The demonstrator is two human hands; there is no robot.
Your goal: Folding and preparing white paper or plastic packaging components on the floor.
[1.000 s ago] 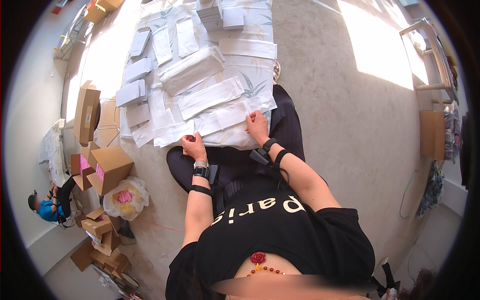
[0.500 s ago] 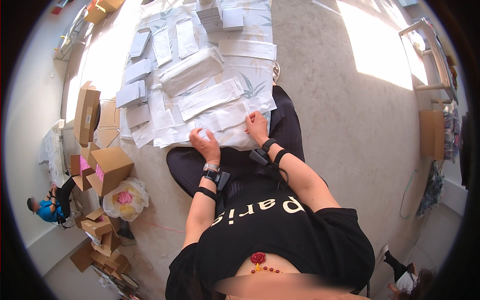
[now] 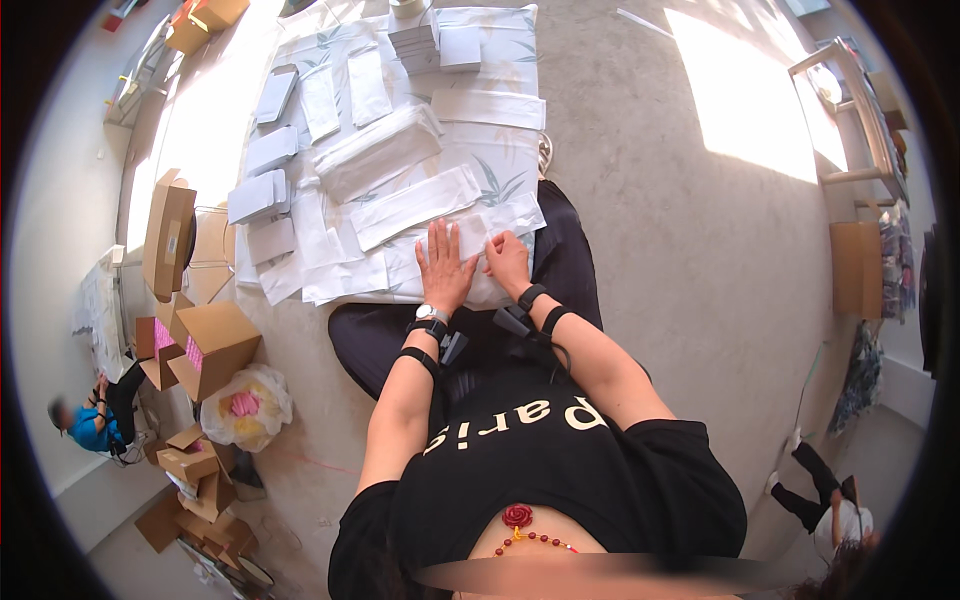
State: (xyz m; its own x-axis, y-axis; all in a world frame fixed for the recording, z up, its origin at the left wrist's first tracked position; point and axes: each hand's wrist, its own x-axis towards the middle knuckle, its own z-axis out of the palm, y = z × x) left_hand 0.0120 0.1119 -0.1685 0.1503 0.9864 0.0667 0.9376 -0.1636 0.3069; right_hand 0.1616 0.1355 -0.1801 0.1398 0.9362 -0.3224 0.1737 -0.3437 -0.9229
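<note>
My left hand [image 3: 446, 268] lies flat, fingers spread, on a thin white packet [image 3: 466, 236] near the table's front edge. Just to its right, my right hand [image 3: 508, 260] has its fingers curled in a pinch at the packet's right end; the palm side is hidden. Beyond my hands lies a long white packet [image 3: 415, 207], and behind that a thicker pile of long white packets [image 3: 378, 153]. Loose white packets [image 3: 345, 278] overlap to the left of my left hand. Another white piece [image 3: 516, 214] sits at the table's right edge.
White stacks [image 3: 258, 196] line the left of the leaf-patterned tablecloth [image 3: 505, 165]; taller stacks [image 3: 414, 45] stand at the back. Left on the floor are open cardboard boxes [image 3: 218, 345] and a plastic bag [image 3: 248, 405]. Two other people [image 3: 95, 425] are farther off, left and lower right.
My left hand has moved right and forward from the packets' near edge and flattened onto the packet beside my right hand. My right hand stays at the packet's right end.
</note>
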